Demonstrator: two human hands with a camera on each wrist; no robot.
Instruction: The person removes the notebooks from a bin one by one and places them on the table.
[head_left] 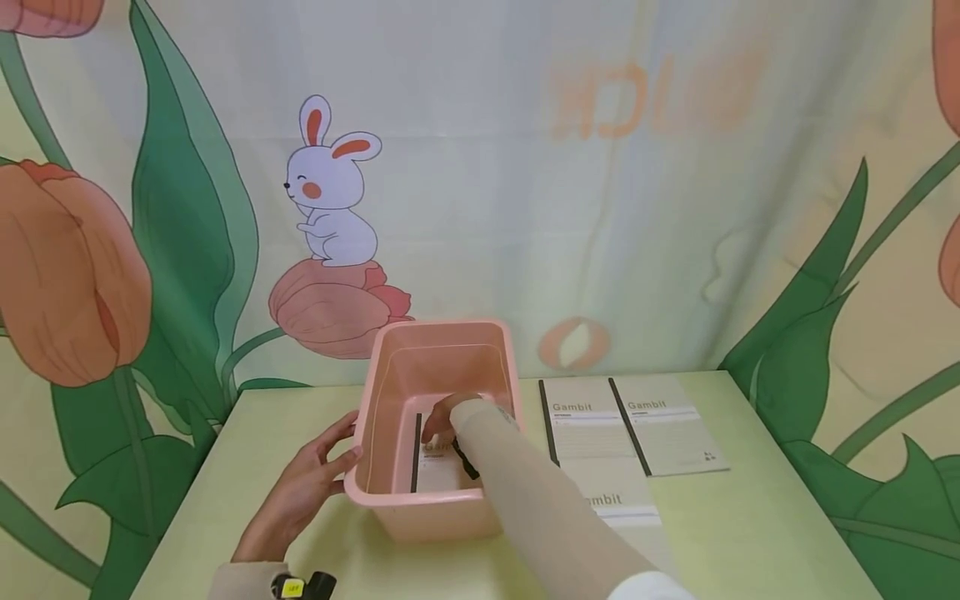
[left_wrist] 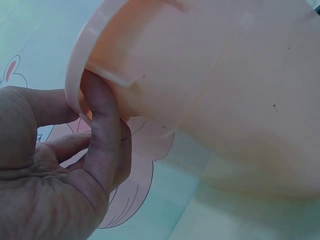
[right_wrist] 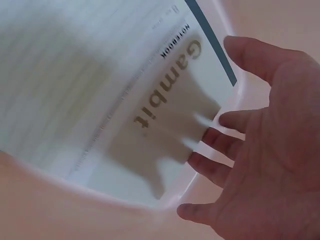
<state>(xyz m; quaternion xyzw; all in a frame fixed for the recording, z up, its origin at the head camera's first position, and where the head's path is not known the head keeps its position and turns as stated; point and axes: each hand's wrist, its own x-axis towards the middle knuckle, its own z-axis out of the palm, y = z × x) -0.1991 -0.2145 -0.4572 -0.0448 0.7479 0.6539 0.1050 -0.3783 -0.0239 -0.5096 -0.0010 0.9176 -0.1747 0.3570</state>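
Note:
A pink plastic bin (head_left: 431, 522) stands on the table, and my left hand (head_left: 303, 479) grips its left rim. The left wrist view shows that hand's thumb and fingers pinching the bin's lip (left_wrist: 75, 75). My right hand (head_left: 446, 415) reaches down inside the bin. On its floor lies a notebook (head_left: 431, 473) with a dark spine and "Gambit" on the cover, partly hidden by the right arm. Seen from the right wrist, the right hand (right_wrist: 265, 130) has spread fingers with nothing between them, their tips at the top edge of the notebook (right_wrist: 100, 100).
Right of the bin, two more Gambit notebooks, one nearer (head_left: 588, 433) and one farther right (head_left: 671, 425), lie side by side on the pale green table (head_left: 757, 517). A third (head_left: 626, 533) lies in front, partly under the right sleeve. A printed curtain (head_left: 480, 208) hangs behind.

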